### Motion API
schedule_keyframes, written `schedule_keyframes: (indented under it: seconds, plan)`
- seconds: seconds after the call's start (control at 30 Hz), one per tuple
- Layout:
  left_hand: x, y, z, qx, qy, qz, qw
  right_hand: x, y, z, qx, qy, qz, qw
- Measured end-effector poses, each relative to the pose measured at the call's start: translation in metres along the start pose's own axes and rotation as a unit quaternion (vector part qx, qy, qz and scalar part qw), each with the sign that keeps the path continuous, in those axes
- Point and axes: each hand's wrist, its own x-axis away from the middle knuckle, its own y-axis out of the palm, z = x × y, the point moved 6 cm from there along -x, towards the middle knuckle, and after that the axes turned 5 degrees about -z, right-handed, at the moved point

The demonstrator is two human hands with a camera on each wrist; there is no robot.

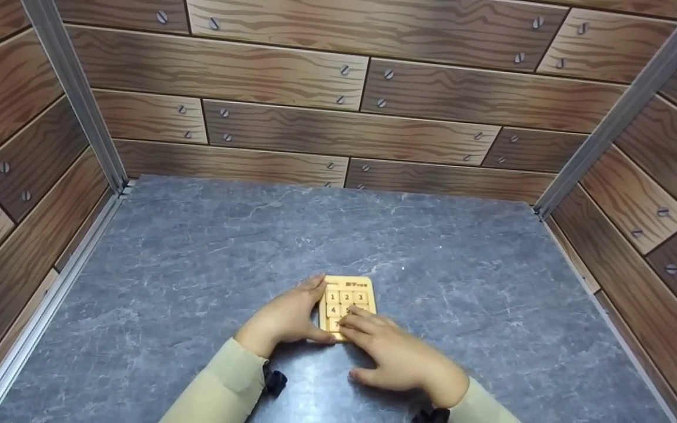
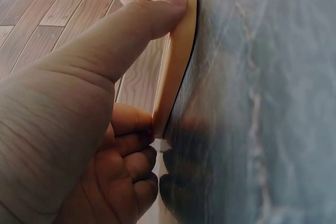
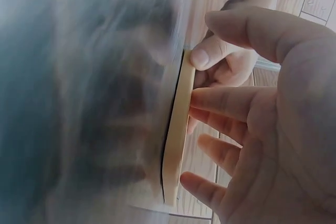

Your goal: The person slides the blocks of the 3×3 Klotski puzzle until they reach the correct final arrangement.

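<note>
A yellow number sliding puzzle [image 1: 339, 302] lies flat on the grey marbled table, near its front. Tiles 1, 2, 3 and 4 show on its face, while the lower right tiles are covered. My left hand [image 1: 280, 320] grips the puzzle at its left side, thumb at the near edge and index finger at the far left corner. Over the lower right part reaches my right hand [image 1: 397, 355], its fingers extended and fingertips on the tiles, thumb held apart. The right wrist view shows the puzzle's side edge [image 3: 178, 124] below those fingertips.
Wood-print panels [image 1: 291, 123] wall the table [image 1: 227, 247] at the back and both sides. Metal posts [image 1: 77, 88] stand at the back corners. A metal rail [image 1: 62, 294] runs along the left edge. Black straps [image 1: 275, 380] circle both wrists.
</note>
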Motion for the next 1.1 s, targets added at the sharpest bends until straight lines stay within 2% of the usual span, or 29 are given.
schedule_keyframes:
  seconds: [0.27, 0.53, 0.83, 1.1]
  plan:
    - [0.000, 0.000, -0.001, -0.007, 0.001, 0.002, 1.0000, 0.002, -0.002, 0.002, -0.010, -0.007, 0.005, 1.000]
    - [0.000, 0.001, 0.000, -0.003, -0.003, -0.003, 1.0000, 0.030, -0.014, 0.032, -0.035, 0.047, 0.060, 0.996]
    - [0.007, 0.003, -0.003, 0.007, -0.008, -0.009, 0.9999, 0.030, -0.002, 0.030, -0.028, 0.043, 0.037, 0.998]
    - [0.003, 0.001, 0.000, 0.009, -0.004, -0.005, 0.9999, 0.024, -0.002, 0.026, -0.011, 0.034, 0.034, 0.999]
